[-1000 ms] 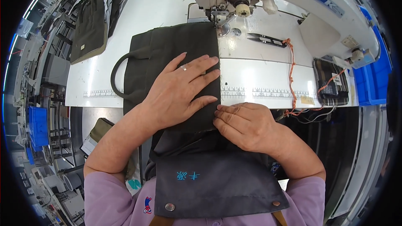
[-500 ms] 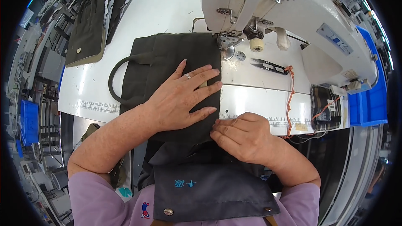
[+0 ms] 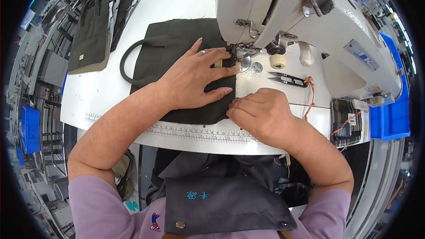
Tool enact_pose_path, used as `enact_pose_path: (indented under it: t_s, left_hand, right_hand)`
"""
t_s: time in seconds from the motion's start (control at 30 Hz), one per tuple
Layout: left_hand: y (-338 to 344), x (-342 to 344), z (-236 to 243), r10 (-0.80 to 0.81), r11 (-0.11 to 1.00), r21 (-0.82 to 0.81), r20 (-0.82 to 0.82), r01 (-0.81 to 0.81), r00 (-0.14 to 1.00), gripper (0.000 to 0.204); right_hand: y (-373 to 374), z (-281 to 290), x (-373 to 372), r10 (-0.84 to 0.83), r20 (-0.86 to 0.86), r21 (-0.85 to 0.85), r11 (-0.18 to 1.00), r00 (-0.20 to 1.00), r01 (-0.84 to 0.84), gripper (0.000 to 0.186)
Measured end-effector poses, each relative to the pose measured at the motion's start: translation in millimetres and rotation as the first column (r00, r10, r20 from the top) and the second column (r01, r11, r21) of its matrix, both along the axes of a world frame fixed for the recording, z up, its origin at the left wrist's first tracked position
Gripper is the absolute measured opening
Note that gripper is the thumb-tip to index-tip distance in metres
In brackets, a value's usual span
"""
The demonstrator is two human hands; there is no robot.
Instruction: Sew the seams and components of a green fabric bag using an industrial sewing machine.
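A dark olive fabric bag panel (image 3: pixel 177 31) with a loop handle (image 3: pixel 126 64) lies flat on the white sewing table. Its right edge runs under the presser foot of the sewing machine (image 3: pixel 245 0). My left hand (image 3: pixel 195 77) rests flat on the panel with fingers spread, the fingertips close to the foot. A ring is on one finger. My right hand (image 3: pixel 261 113) is closed and pinches the near right corner of the panel. Under the fingers of my left hand a small light tag (image 3: pixel 218 63) partly shows.
Thread snips (image 3: pixel 287 79) on an orange cord lie right of the needle plate. A plaid pouch (image 3: pixel 344 121) sits at the table's right end, beside a blue bin (image 3: pixel 389 119). Similar olive bags (image 3: pixel 90 35) are stacked at the far left. A ruler strip (image 3: pixel 212 136) crosses the table's near edge.
Both hands have moved away from me with the bag panel, its right edge passing farther along under the presser foot. The panel's near end now lies on the table, uncovering the ruler strip.
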State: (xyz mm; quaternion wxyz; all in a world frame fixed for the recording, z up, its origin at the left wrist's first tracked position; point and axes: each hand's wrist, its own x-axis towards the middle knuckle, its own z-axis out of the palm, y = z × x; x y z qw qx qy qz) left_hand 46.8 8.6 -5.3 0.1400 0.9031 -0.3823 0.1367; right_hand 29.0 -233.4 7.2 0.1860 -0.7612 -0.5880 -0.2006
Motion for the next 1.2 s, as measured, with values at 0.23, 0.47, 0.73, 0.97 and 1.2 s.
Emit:
enact_pose_path:
  t_s: [0.23,0.47,0.73,0.97,1.2]
  left_hand:
    - [5.4,22.2,-0.4,-0.035,0.999,0.024,0.049,0.034,0.998,0.038]
    - [7.8,-15.1,20.4,-0.099,0.995,0.001,-0.115,0.100,0.988,0.053]
    - [9.6,-45.9,11.9,-0.132,0.986,-0.136,-0.241,0.101,0.962,0.052]
    - [12.7,-47.7,24.4,-0.111,0.968,0.171,-0.357,0.182,0.927,0.070]
    - [15.8,-47.1,21.9,-0.154,0.956,0.188,-0.334,0.226,0.930,0.071]
  right_hand:
    - [5.1,-10.0,21.5,-0.032,-0.053,0.131,0.991,0.998,0.039,0.014]
    - [1.9,-11.7,25.9,-0.039,-0.082,0.138,0.989,0.996,0.050,0.013]
    - [0.4,-12.5,25.4,-0.025,-0.080,0.157,0.987,0.996,0.038,0.012]
    - [-4.0,-12.5,21.8,-0.028,-0.048,0.096,0.995,0.998,0.032,0.013]
    - [-10.8,-0.2,23.8,0.014,-0.241,0.086,0.996,0.970,0.007,0.011]
